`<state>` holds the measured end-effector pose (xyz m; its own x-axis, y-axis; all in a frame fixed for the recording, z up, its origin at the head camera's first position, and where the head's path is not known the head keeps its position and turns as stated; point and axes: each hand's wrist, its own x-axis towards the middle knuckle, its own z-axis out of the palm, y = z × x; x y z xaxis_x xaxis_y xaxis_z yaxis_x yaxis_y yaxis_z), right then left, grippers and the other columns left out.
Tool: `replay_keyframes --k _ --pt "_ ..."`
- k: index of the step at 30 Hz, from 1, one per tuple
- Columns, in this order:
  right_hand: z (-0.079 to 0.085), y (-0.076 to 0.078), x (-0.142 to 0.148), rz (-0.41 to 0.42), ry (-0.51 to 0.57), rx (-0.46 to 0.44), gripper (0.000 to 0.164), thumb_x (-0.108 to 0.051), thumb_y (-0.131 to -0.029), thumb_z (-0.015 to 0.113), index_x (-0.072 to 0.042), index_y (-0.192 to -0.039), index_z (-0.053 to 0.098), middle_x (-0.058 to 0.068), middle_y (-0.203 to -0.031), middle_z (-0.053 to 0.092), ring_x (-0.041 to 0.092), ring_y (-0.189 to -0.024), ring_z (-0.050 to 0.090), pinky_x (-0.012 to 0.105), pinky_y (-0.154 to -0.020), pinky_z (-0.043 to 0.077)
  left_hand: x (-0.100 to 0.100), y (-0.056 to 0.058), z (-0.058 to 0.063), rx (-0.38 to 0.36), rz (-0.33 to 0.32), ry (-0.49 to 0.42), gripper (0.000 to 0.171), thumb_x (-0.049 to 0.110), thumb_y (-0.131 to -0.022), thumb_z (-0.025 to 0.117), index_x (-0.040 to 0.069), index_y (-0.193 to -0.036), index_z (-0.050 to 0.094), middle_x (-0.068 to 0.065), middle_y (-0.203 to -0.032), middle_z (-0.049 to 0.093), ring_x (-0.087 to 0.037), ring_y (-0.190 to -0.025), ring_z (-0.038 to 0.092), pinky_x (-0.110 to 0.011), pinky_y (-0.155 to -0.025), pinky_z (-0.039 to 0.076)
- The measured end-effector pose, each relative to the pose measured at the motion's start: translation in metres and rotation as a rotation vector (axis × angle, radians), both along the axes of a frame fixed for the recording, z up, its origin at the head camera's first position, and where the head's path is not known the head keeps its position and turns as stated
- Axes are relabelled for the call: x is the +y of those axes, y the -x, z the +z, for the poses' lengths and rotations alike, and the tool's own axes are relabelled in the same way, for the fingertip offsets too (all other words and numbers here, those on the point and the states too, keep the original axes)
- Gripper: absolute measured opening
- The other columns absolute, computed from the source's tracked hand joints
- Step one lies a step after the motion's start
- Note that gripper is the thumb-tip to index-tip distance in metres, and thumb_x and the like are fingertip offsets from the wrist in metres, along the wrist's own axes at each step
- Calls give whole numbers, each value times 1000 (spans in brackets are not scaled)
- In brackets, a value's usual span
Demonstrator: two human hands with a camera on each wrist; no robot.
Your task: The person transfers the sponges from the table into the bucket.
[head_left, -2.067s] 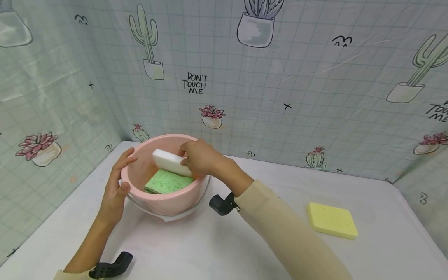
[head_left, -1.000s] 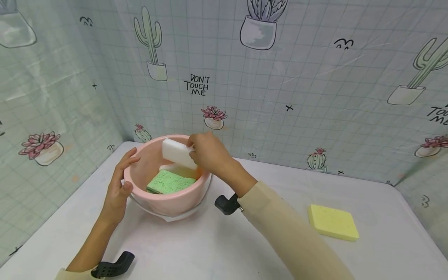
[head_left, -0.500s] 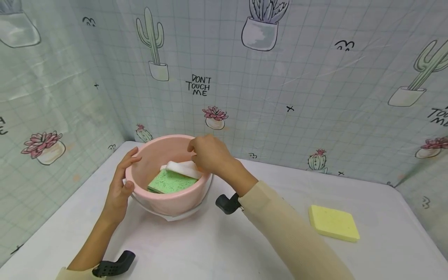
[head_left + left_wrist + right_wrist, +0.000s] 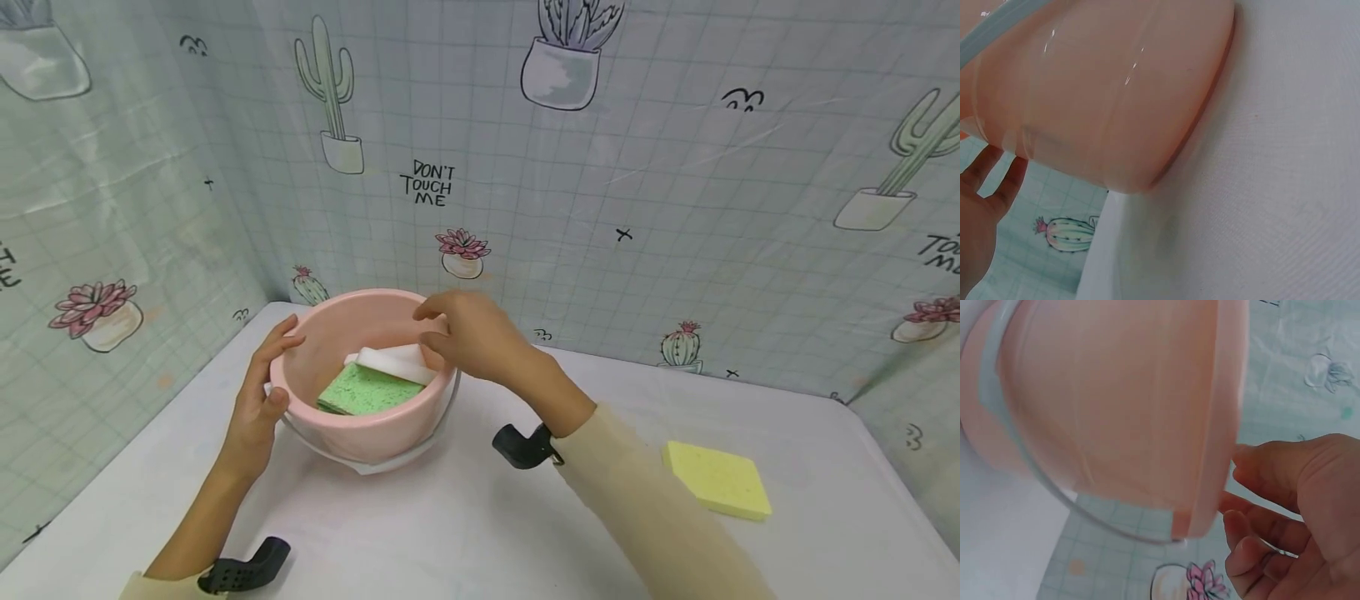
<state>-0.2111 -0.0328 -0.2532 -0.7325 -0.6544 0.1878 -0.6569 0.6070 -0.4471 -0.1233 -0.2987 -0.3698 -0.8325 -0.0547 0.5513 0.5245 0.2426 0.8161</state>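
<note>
A pink bucket (image 4: 360,423) with a white handle (image 4: 1054,487) stands on the left of the white table. Inside it, a white sponge block (image 4: 393,365) leans over a green sponge (image 4: 367,390), and a second white piece shows behind. My left hand (image 4: 255,400) holds the bucket's left rim, its fingers at the side and the thumb toward the front. In the left wrist view its fingers (image 4: 1013,181) meet the bucket's wall. My right hand (image 4: 476,333) is at the right rim, fingers loosely bent and holding nothing; the right wrist view shows its thumb close by the rim.
A yellow sponge (image 4: 717,481) lies on the table (image 4: 420,542) to the right, beyond my right forearm. A patterned curtain (image 4: 525,183) with cactus drawings rises behind the bucket and along the left side. Black camera mounts sit on both wrists.
My right hand lifted the white sponge inside the bucket, then let it go onto the green sponge. It has since drawn back right to the rim. The left hand stays in place.
</note>
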Motion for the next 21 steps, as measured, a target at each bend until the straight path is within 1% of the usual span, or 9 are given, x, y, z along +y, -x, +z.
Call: replay_keyframes --k 3,8,14,16,21 --pt "0 -2 18 -5 83 18 26 -17 -92 64 -11 -117 67 0 -112 65 15 -81 55 26 -64 47 0 1 0 2 2 3 58 40 -94 53 8 -141 41 -2 -156 21 -22 -143 14 -39 -113 15" --pt "-1 -7 53 -15 193 80 27 -17 -91 66 -8 -117 67 0 -114 65 13 -81 55 28 -60 47 -1 2 -1 10 0 -7 60 43 -93 54 7 -140 41 -2 -156 22 -22 -143 14 -37 -113 15" --pt "-11 -15 96 -88 204 159 31 -17 -90 68 -10 -119 66 -1 -115 65 11 -81 54 29 -59 47 -1 2 -1 20 -6 -11 60 42 -93 54 6 -140 41 -2 -156 22 -22 -143 14 -36 -113 15" --pt "-17 -18 109 -109 204 169 31 -17 -89 69 -10 -120 66 -1 -113 65 11 -80 54 29 -59 47 -2 2 -1 21 -5 -5 60 42 -94 53 6 -140 41 -2 -156 22 -22 -143 14 -36 -113 15" --pt "-35 -26 141 -175 201 163 31 -18 -89 69 -13 -120 66 -3 -109 65 10 -79 53 28 -61 47 -1 2 -2 12 0 8 60 43 -94 52 7 -141 41 -2 -156 21 -21 -143 15 -36 -113 16"
